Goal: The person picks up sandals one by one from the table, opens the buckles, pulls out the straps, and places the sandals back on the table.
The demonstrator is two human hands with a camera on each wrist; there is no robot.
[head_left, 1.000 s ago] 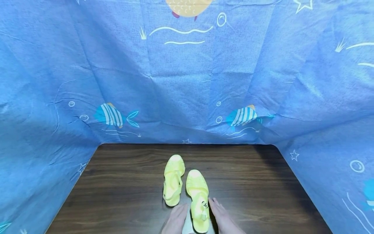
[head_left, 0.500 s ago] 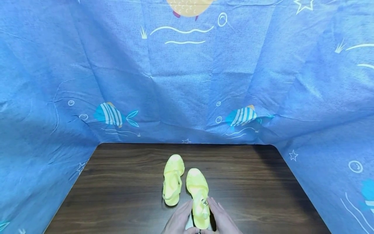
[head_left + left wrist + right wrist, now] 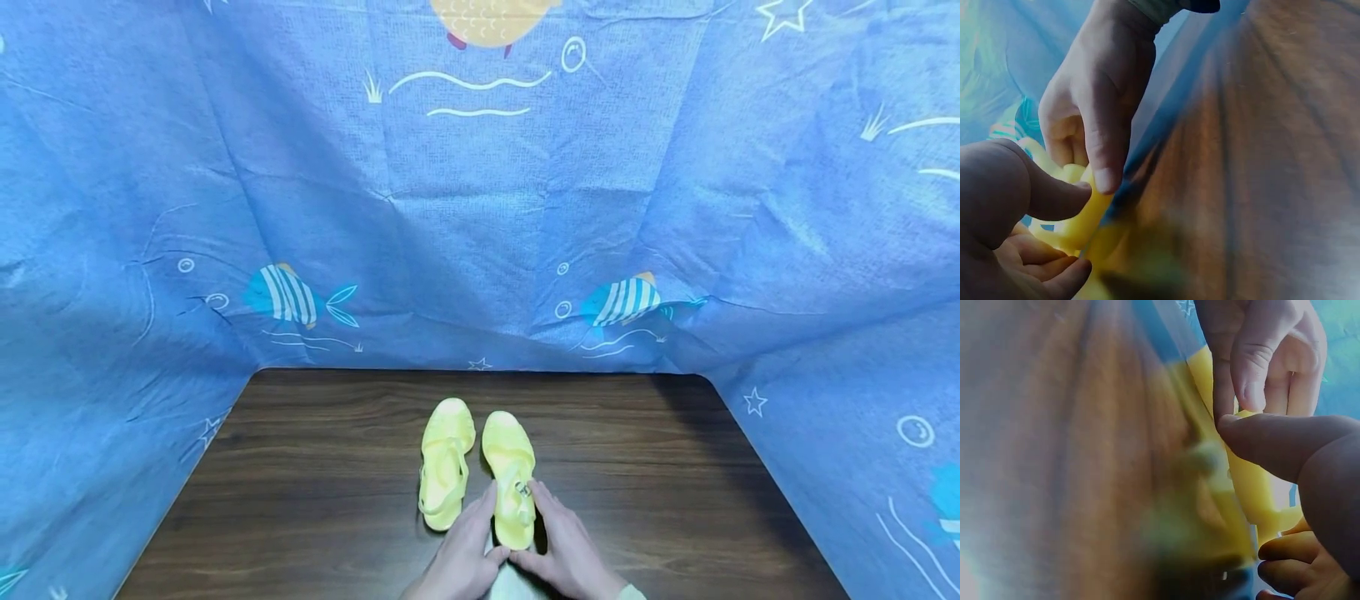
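Observation:
Two pale yellow sandals with ankle straps lie side by side, toes pointing away. My left hand (image 3: 461, 554) and right hand (image 3: 566, 546) hold the right sandal (image 3: 510, 450) between them, fingers along its two sides. Both thumbs press on the back of its heel, close together; the wrist views show the thumbs on the yellow heel (image 3: 1082, 222). A small buckle (image 3: 522, 489) shows on its strap, beside the right fingertips. The left sandal (image 3: 447, 462) lies just left of it, untouched, close to my left fingers.
Both sandals are on a dark wood-grain table (image 3: 330, 467). A blue cloth (image 3: 480, 208) printed with fish and stars hangs behind the table and along both sides.
My hands have closed in on the right sandal from both sides, thumbs now at its heel. That sandal has moved forward, nearly level with the left one, which has stayed in place.

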